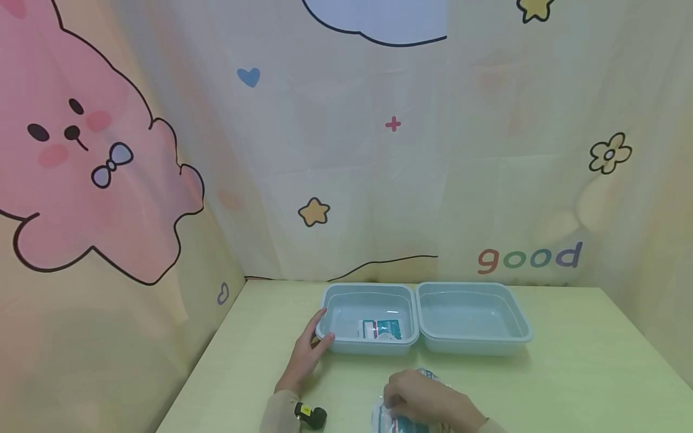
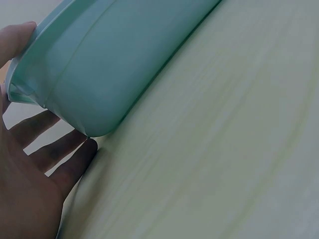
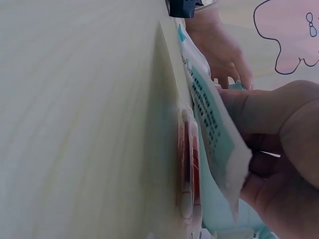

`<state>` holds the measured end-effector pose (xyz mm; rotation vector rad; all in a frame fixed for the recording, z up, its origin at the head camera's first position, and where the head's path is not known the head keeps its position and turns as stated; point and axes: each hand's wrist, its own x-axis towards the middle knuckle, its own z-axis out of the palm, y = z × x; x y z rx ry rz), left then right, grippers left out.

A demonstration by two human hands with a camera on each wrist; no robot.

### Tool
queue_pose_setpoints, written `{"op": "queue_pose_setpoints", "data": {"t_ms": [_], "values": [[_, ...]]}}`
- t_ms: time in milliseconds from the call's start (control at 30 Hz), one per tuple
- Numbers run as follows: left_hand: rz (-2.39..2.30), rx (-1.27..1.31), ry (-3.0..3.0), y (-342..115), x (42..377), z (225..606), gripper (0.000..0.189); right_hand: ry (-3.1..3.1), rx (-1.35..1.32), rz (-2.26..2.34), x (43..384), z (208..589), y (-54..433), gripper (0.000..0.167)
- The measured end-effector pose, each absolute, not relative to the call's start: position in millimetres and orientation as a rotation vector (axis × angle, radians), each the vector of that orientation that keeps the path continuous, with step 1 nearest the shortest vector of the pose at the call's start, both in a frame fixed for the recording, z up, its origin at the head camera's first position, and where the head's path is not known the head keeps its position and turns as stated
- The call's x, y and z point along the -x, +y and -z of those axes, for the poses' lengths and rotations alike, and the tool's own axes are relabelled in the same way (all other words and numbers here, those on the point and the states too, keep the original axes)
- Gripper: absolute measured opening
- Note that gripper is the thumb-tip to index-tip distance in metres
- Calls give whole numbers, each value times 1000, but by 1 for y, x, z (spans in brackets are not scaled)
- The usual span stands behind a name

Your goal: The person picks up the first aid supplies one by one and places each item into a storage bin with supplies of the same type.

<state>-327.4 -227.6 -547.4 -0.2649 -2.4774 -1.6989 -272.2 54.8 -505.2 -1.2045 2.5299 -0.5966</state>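
My left hand (image 1: pixel 304 361) rests on the left end of a pale blue plastic bin (image 1: pixel 370 348), thumb and forefinger at its rim. The left wrist view shows its other fingers (image 2: pixel 73 167) spread straight against the outer wall. A white and teal printed packet (image 1: pixel 381 330) lies inside that bin. Low in the head view, my right hand (image 1: pixel 428 397) bends over several flat packets on the table. In the right wrist view it pinches a white and teal packet (image 3: pixel 213 119) by its edge, tilted up. Red-marked packets (image 3: pixel 191 164) lie beside it on the tabletop.
A second pale blue bin (image 1: pixel 476 347) stands directly right of the first, their rims side by side. Behind both hangs a printed curtain (image 1: pixel 346 150) at the far edge of the light wooden table (image 1: pixel 585 361). A black wrist camera (image 1: pixel 311 416) sits on my left sleeve.
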Motion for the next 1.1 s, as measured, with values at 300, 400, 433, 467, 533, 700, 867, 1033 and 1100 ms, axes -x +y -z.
{"op": "queue_pose_setpoints", "data": {"t_ms": [300, 400, 433, 467, 533, 700, 867, 1033, 1100], "values": [[1700, 270, -2459, -230, 335, 559, 61, 2589, 1262, 601, 273, 504, 56, 6], [1689, 275, -2462, -230, 335, 557, 61, 2610, 1261, 589, 273, 501, 57, 6], [1684, 276, -2464, -229, 334, 557, 61, 2607, 1254, 590, 274, 500, 56, 7], [1680, 277, -2465, -229, 334, 556, 61, 2603, 1249, 592, 274, 499, 56, 7], [1672, 273, -2469, -229, 334, 556, 61, 2607, 1261, 591, 275, 498, 56, 8], [1675, 267, -2469, -229, 335, 557, 61, 2606, 1281, 602, 277, 497, 57, 8], [1693, 281, -2455, -230, 336, 558, 61, 2603, 1248, 623, 279, 495, 57, 10], [1700, 286, -2450, -231, 337, 560, 61, 2584, 1240, 680, 280, 492, 58, 12], [1703, 287, -2450, -231, 338, 561, 60, 2583, 1255, 700, 280, 491, 58, 12]]}}
